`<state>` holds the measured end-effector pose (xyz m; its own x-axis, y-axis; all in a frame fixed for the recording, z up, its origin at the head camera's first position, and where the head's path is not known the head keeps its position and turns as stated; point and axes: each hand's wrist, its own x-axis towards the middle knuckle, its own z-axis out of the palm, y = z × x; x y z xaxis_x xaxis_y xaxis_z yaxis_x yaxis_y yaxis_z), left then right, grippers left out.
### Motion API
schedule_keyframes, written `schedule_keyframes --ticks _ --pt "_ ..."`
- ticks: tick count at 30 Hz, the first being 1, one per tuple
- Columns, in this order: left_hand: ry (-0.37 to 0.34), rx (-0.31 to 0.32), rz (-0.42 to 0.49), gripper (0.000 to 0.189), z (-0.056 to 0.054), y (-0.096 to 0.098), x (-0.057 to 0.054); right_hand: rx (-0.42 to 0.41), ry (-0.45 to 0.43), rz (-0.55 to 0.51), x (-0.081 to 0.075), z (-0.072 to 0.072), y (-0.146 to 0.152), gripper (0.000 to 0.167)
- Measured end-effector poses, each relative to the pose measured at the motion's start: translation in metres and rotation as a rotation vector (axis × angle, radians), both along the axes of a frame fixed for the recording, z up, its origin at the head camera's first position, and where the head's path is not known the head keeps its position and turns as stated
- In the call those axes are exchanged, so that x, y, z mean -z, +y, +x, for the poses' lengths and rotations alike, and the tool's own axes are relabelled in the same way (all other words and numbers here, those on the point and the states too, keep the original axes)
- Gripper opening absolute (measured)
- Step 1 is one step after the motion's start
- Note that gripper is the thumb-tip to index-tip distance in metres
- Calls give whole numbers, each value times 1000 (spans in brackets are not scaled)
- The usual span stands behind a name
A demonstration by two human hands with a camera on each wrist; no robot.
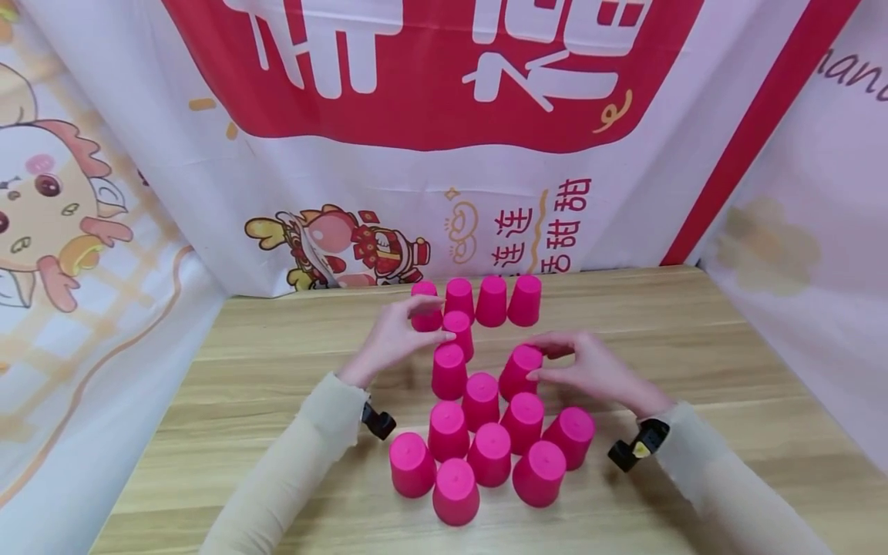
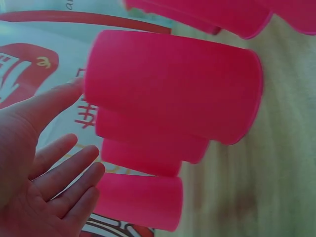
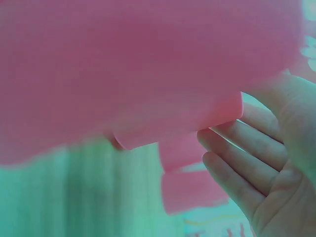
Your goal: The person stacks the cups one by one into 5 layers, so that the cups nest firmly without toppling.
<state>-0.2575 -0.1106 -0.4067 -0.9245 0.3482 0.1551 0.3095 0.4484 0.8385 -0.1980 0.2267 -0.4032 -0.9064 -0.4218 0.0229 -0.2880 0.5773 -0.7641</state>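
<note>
Many pink cups stand upside down on the wooden table. My left hand (image 1: 397,331) reaches in from the left with fingers extended; its thumb is at the top of a pink cup (image 1: 460,347) just in front of the back row. In the left wrist view, the fingers (image 2: 74,182) are spread and hold nothing. My right hand (image 1: 590,366) holds another pink cup (image 1: 519,374) between thumb and fingers, right of the column. In the right wrist view, a blurred cup (image 3: 148,59) hides part of that grip.
A row of several pink cups (image 1: 492,302) stands at the back. Nearer, more cups cluster in staggered rows, including one at the front (image 1: 455,493). A printed cloth (image 1: 388,169) hangs behind and beside the wooden table (image 1: 277,347).
</note>
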Motion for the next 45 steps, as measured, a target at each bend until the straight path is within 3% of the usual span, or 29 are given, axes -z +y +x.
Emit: schedule_keyframes --ticks 8,14,24,29,39,45 --pt "-42 -1 -7 64 -5 3 8 191 86 -8 -13 -29 45 60" --pt "-52 1 -60 61 -10 4 9 285 163 35 -18 -58 64 60" --pt "-74 58 -82 55 -15 8 18 310 48 80 -5 -101 63 61" --pt "-74 73 -62 52 -14 13 17 296 56 61 0 -109 61 56" --pt "-79 71 -59 50 -14 16 14 287 71 52 4 -109 62 57" --pt "-18 56 -12 54 -13 11 1 293 59 52 7 -110 61 58"
